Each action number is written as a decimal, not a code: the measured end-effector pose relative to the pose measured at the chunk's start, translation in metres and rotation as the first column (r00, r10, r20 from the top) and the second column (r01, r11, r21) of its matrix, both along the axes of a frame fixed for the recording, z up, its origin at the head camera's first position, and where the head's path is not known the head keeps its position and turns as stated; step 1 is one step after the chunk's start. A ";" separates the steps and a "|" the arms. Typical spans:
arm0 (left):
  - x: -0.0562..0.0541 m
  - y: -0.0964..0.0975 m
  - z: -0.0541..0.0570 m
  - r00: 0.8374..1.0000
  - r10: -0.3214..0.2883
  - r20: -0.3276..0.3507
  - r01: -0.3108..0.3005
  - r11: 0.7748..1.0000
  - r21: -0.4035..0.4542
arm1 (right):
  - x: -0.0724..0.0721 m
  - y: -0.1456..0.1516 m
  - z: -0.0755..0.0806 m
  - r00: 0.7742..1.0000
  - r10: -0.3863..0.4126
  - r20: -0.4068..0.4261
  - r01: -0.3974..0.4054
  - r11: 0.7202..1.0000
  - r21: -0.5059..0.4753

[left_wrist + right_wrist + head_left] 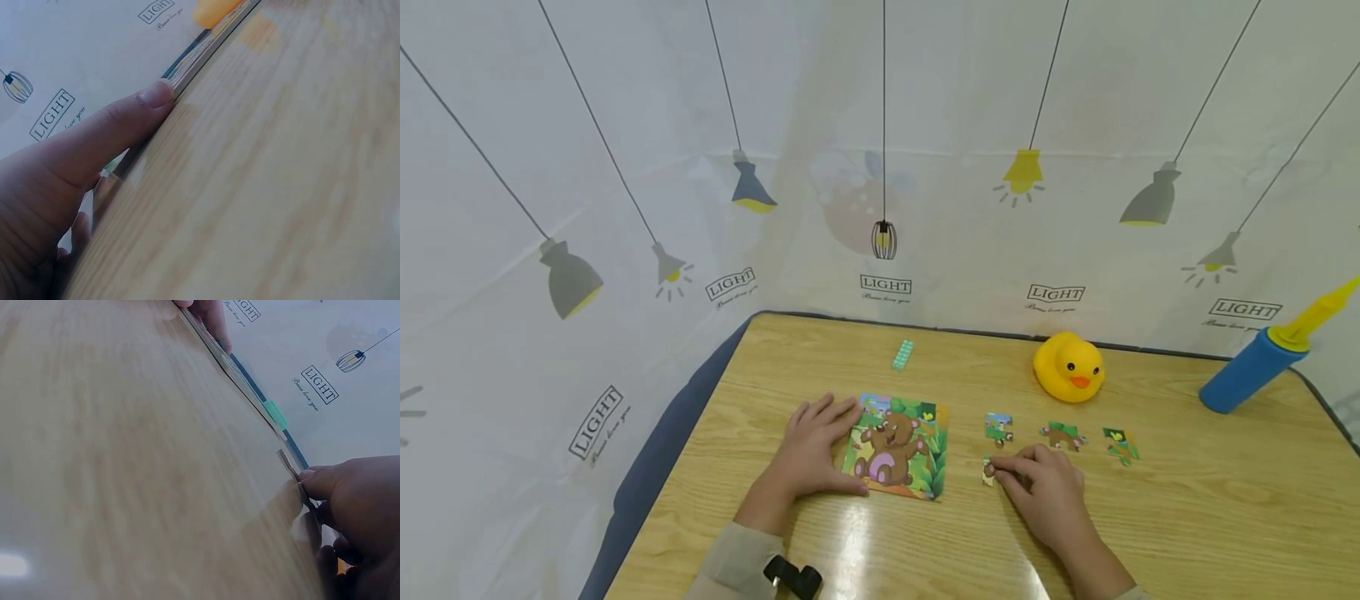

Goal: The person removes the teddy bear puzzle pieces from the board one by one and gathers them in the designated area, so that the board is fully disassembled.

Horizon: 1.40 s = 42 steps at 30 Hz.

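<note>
Nearest the head camera, a beige sleeve [737, 560] led to the left hand [811, 450], its fingers spread and unclenched, touching the left side of the bear picture [891, 446] on the table [1210, 508]. Right of the picture, the right hand [1048, 492] pinched a small puzzle piece [987, 472]; three other pieces [1063, 437] lay nearby, the yellow duck [1066, 371] behind them.

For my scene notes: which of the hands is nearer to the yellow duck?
Right. The right hand is in front of the yellow duck; the left hand is farther left, at the bear puzzle.
</note>
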<state>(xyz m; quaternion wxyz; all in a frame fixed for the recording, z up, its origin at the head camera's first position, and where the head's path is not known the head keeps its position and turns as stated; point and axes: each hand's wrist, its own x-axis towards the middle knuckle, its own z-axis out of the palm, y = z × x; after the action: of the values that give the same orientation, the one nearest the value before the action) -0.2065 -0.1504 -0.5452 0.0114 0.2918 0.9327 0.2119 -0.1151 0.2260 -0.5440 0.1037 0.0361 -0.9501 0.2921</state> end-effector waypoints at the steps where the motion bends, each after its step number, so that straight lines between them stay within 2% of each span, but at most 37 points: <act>1: 0.000 0.000 0.000 1.000 0.000 0.000 0.000 1.000 0.001 | 0.000 0.000 0.000 1.000 0.000 0.001 0.000 1.000 -0.002; 8: -0.001 -0.001 -0.002 1.000 0.006 -0.016 -0.006 1.000 -0.001 | -0.002 -0.003 0.000 0.999 -0.029 0.013 0.030 0.999 -0.022; 16: 0.000 0.001 -0.002 1.000 0.013 -0.021 -0.013 1.000 0.007 | -0.001 -0.004 -0.002 0.998 -0.064 -0.029 0.061 0.995 -0.076; 18: 0.001 0.001 -0.002 1.000 0.016 -0.021 -0.016 1.000 0.003 | -0.002 -0.005 -0.003 0.995 -0.060 -0.083 0.056 0.997 -0.052; 20: 0.001 0.001 -0.001 1.000 0.019 -0.022 -0.019 1.000 0.002 | -0.005 -0.006 -0.004 0.983 -0.043 -0.178 0.045 0.999 0.004; 24: 0.001 0.002 -0.001 0.999 0.025 -0.026 -0.025 1.000 0.002 | -0.011 -0.014 -0.004 0.929 0.044 -0.367 0.011 0.989 0.144; 27: 0.002 0.002 -0.001 0.999 0.031 -0.026 -0.031 1.000 0.005 | -0.015 -0.024 -0.004 0.906 0.102 -0.411 -0.031 0.984 0.176; 32: 0.003 0.002 -0.004 0.999 0.034 -0.025 -0.034 0.999 -0.002 | -0.018 -0.041 -0.006 0.910 0.144 -0.389 -0.082 0.981 0.174; 36: 0.003 0.001 -0.005 0.999 0.035 -0.025 -0.035 0.999 -0.015 | -0.021 -0.054 -0.007 0.931 0.156 -0.331 -0.103 0.980 0.172; 42: 0.001 0.002 -0.006 0.999 0.028 -0.033 -0.029 0.999 -0.017 | -0.030 -0.075 -0.005 0.962 0.154 -0.224 -0.103 0.969 0.223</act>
<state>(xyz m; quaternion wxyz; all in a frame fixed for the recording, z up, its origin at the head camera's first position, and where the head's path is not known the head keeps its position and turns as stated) -0.2056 -0.1486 -0.5508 -0.0043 0.2816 0.9386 0.1991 -0.1451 0.1512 -0.5492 0.1938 0.1436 -0.9517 0.1900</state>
